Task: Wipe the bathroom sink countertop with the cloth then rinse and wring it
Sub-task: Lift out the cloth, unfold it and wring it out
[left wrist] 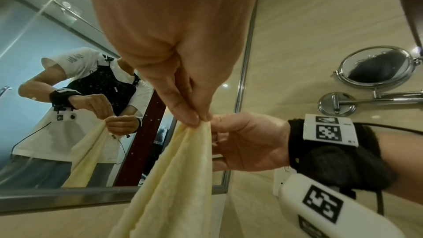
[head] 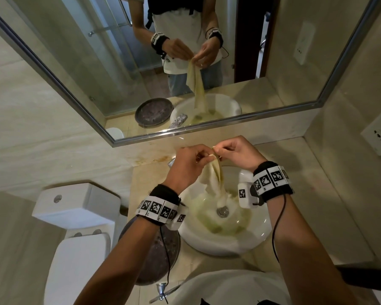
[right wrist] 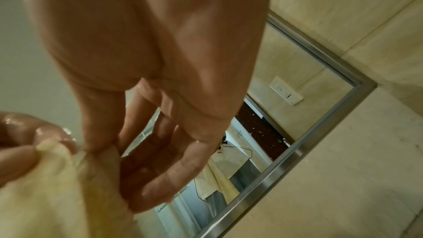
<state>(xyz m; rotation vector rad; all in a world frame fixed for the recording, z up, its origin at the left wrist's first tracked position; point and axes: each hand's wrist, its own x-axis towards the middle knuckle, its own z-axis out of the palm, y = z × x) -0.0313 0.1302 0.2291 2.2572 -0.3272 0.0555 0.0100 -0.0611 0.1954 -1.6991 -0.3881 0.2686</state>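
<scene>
A pale yellow cloth (head: 216,179) hangs above the white vessel sink (head: 260,234), its lower end trailing into the basin near the drain (head: 222,211). My left hand (head: 189,166) pinches the cloth's top edge between thumb and fingertips. My right hand (head: 233,150) pinches the same top edge right beside it. In the left wrist view the cloth (left wrist: 178,178) drops from my left hand (left wrist: 199,118), with my right hand (left wrist: 247,137) close against it. In the right wrist view my right hand (right wrist: 103,149) grips the cloth (right wrist: 52,187) by its edge, and my left hand's fingers (right wrist: 20,153) show at the left edge.
A beige stone countertop (head: 312,216) surrounds the sink, stained behind the basin. A dark round tray (head: 154,249) lies left of the sink, partly under my left forearm. A toilet (head: 75,238) stands further left. A framed mirror (head: 207,62) covers the back wall. A wall socket (head: 378,135) is at the right.
</scene>
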